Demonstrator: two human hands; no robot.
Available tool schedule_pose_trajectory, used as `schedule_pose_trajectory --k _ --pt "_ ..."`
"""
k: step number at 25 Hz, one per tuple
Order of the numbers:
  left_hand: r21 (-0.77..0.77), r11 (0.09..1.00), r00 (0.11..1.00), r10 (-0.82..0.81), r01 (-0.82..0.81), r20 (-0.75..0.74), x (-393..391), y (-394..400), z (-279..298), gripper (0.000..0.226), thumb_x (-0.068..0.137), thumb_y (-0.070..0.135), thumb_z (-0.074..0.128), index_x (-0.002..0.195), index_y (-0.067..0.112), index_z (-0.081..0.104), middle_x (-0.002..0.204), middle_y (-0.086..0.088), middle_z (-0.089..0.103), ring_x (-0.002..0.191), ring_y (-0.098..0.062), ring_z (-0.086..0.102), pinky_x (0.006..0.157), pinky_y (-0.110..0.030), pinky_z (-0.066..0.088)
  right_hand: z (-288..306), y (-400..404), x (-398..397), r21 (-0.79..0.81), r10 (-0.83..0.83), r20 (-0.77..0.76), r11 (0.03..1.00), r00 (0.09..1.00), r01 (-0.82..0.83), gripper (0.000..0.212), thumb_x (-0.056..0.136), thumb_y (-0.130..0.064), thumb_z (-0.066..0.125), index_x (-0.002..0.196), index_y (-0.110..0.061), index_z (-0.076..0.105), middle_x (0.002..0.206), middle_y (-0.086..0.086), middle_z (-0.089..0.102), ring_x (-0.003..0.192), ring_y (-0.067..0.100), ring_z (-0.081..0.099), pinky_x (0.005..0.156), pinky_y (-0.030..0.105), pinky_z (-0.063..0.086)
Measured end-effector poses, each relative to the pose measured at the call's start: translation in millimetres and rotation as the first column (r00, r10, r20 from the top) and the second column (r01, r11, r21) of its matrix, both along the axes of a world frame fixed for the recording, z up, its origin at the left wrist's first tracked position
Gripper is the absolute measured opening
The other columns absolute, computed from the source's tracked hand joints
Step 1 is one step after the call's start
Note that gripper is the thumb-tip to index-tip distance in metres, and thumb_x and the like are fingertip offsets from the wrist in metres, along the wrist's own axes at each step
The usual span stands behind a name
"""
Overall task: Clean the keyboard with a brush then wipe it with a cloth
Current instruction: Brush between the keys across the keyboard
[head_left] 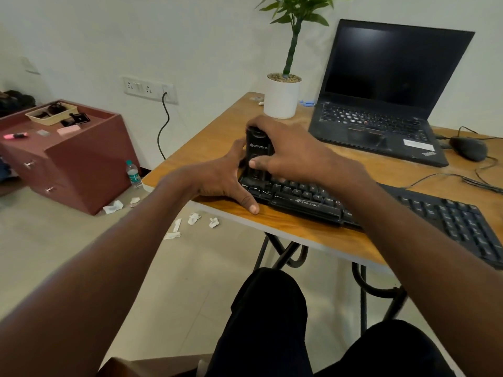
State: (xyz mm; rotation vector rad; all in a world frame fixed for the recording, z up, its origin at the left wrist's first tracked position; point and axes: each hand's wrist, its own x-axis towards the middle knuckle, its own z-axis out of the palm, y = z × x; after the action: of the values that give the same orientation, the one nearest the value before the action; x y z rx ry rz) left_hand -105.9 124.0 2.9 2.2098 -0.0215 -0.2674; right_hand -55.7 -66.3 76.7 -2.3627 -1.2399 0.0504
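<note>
A black Zebronics keyboard lies along the front of the wooden table. On its left end stands a black brush tool, upright. My right hand grips the tool from above, fingers curled over its top and thumb on its front. My left hand rests at the keyboard's left end, fingers against the tool's left side and thumb stretched along the table edge. No cloth is visible.
An open black laptop sits behind the keyboard, a white potted plant to its left, a black mouse with cables to its right. A maroon drawer cabinet, a water bottle and paper scraps are on the floor at left.
</note>
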Motion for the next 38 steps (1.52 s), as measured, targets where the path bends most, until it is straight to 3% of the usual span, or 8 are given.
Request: schedule_pose_trajectory --k 4,7,12,22,27,31,35,38 --pt "0.005 1.0 1.0 0.003 -0.003 0.006 -0.9 -2.6 1.8 0.155 0.045 0.046 0.107 0.155 0.057 -0.003 0.165 0.004 0.031 0.145 -0.025 0.04 0.12 -0.047 0.04 14.7 -8.8 3.0 -0.117 -0.043 0.116 0.992 0.992 0.057 0.061 0.091 -0.027 0.076 0.143 -0.023 0.045 0.126 0.006 0.063 0.098 0.019 0.061 0.081 0.033 0.055" --pt "0.026 1.0 1.0 -0.017 0.016 0.022 0.7 -2.2 -0.4 0.151 0.045 0.049 0.107 0.154 0.057 0.003 0.157 0.008 0.038 0.143 -0.022 0.042 0.119 -0.05 0.041 -3.6 -0.5 -14.8 0.062 -0.005 0.042 0.998 0.999 0.002 0.057 0.091 -0.027 0.076 0.138 -0.024 0.043 0.114 0.005 0.065 0.097 0.021 0.066 0.075 0.03 0.058" --pt "0.021 1.0 1.0 -0.011 0.012 -0.009 0.1 -3.5 1.7 0.155 0.045 0.049 0.106 0.154 0.057 -0.003 0.163 0.006 0.034 0.145 -0.025 0.041 0.121 -0.049 0.04 13.2 -13.6 -6.1 -0.158 -0.042 0.038 0.986 0.998 0.047 0.06 0.091 -0.023 0.075 0.14 -0.023 0.041 0.113 0.004 0.062 0.096 0.02 0.064 0.076 0.032 0.059" --pt "0.02 0.999 0.991 -0.041 0.044 -0.129 3.2 3.0 10.2 0.132 0.07 0.016 0.096 0.159 0.043 0.004 0.144 0.015 0.047 0.13 -0.005 0.048 0.096 -0.019 0.044 -24.0 -2.8 -14.0 0.297 -0.087 0.037 0.952 0.996 0.072 0.064 0.09 -0.025 0.074 0.145 -0.039 0.045 0.122 -0.005 0.069 0.1 0.015 0.068 0.088 0.037 0.061" --pt "0.015 1.0 0.996 -0.022 0.023 -0.081 3.6 7.6 5.9 0.15 0.054 0.037 0.104 0.159 0.049 -0.002 0.153 0.015 0.042 0.14 -0.015 0.043 0.118 -0.037 0.038 -5.1 -3.4 -11.1 0.136 -0.12 0.162 0.986 0.979 0.098 0.065 0.084 -0.027 0.079 0.143 -0.036 0.054 0.129 -0.006 0.068 0.115 0.015 0.063 0.097 0.035 0.055" --pt "0.017 0.999 0.996 -0.031 0.033 -0.087 4.0 5.9 6.1 0.143 0.06 0.029 0.103 0.162 0.043 0.005 0.147 0.019 0.044 0.137 -0.011 0.044 0.1 -0.021 0.041 -16.8 0.7 -23.3 0.222 -0.016 0.027 0.975 1.0 0.01 0.067 0.083 -0.026 0.082 0.143 -0.037 0.055 0.129 -0.008 0.069 0.11 0.012 0.065 0.094 0.036 0.058" --pt "0.056 0.998 0.997 -0.015 0.019 -0.077 3.0 6.0 6.5 0.152 0.043 0.055 0.105 0.157 0.053 0.004 0.161 0.01 0.035 0.148 -0.022 0.035 0.124 -0.047 0.033 12.5 -12.1 -8.0 -0.054 -0.05 0.074 0.997 0.996 0.054 0.067 0.08 -0.024 0.086 0.139 -0.039 0.058 0.136 -0.007 0.064 0.124 0.016 0.057 0.098 0.032 0.049" --pt "0.056 0.998 0.997 -0.032 0.036 -0.072 4.5 5.2 6.3 0.148 0.043 0.054 0.104 0.155 0.055 0.007 0.158 0.01 0.037 0.146 -0.023 0.038 0.123 -0.048 0.034 9.0 -4.0 -13.1 0.055 -0.071 0.097 0.996 0.993 0.066 0.064 0.082 -0.022 0.084 0.137 -0.036 0.057 0.133 -0.006 0.064 0.12 0.017 0.059 0.097 0.034 0.052"
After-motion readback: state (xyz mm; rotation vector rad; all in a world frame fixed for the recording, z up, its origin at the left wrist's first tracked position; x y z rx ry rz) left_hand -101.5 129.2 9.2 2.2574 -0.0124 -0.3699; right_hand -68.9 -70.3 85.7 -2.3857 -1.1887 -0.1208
